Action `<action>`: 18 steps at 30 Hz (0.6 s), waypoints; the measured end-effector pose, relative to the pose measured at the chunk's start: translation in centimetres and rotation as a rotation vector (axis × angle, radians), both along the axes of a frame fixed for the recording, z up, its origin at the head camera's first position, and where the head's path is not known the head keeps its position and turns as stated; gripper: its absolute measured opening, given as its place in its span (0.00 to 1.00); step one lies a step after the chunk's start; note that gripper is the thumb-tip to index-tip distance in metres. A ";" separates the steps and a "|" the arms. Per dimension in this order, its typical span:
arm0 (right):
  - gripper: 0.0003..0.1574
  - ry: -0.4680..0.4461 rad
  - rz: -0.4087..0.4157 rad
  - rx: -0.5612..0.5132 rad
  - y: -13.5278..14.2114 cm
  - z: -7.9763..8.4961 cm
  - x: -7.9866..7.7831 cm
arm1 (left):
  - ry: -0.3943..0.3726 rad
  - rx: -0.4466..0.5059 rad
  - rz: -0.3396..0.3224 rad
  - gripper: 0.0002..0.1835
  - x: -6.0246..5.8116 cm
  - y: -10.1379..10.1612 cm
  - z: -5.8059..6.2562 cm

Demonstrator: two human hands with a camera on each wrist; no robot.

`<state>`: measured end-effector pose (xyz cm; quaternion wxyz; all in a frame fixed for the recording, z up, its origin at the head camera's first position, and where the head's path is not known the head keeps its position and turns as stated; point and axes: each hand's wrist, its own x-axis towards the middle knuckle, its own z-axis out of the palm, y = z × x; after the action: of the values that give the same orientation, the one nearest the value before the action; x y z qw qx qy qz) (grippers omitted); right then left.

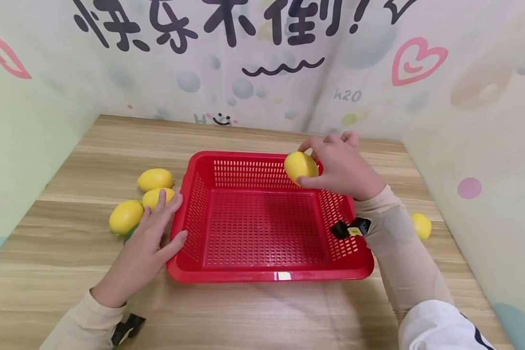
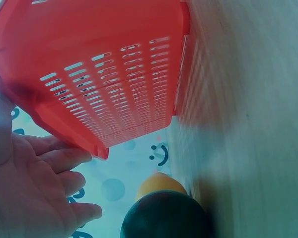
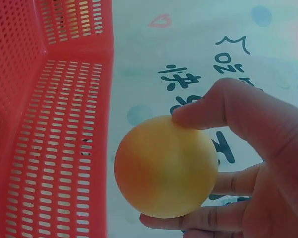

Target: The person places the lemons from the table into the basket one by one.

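A red plastic basket [image 1: 267, 275] with slotted walls stands on the wooden table. Above its back right corner, my right hand [image 1: 343, 165] pinches a yellow fruit [image 1: 300, 166] between thumb and fingers; an orange blush shows on the fruit [image 3: 164, 168] in the right wrist view. My left hand [image 1: 146, 248] lies along the basket's left rim, fingers spread and fairly straight, thumb at the rim's edge. Just beyond its fingers are two lemon-like yellow fruits [image 1: 155, 180]. Another yellow fruit [image 1: 126, 217] sits beside that hand, with a dark green round thing [image 2: 164, 215] partly hidden by it.
A single yellow fruit [image 1: 421, 226] lies right of the basket, partly behind the right forearm. Printed wall sheets [image 1: 267, 92] enclose the table [image 1: 262, 316] at the back and both sides. Each wrist carries a small black device [image 1: 354, 228].
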<state>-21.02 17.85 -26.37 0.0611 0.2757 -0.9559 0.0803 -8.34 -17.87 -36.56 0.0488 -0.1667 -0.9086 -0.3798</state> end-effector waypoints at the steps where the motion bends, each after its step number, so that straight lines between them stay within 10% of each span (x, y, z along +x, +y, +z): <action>1: 0.35 0.003 0.005 0.004 -0.1 -0.1 0.0 | 0.003 -0.001 -0.002 0.39 0.0 0.0 0.0; 18: 0.33 0.032 0.076 0.012 -2.1 -0.7 -0.3 | 0.007 -0.007 0.008 0.39 0.0 0.0 -0.2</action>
<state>-21.33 15.78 -27.08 0.0715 0.3135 -0.9441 0.0723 -8.39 -17.91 -36.80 0.0528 -0.1645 -0.9105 -0.3758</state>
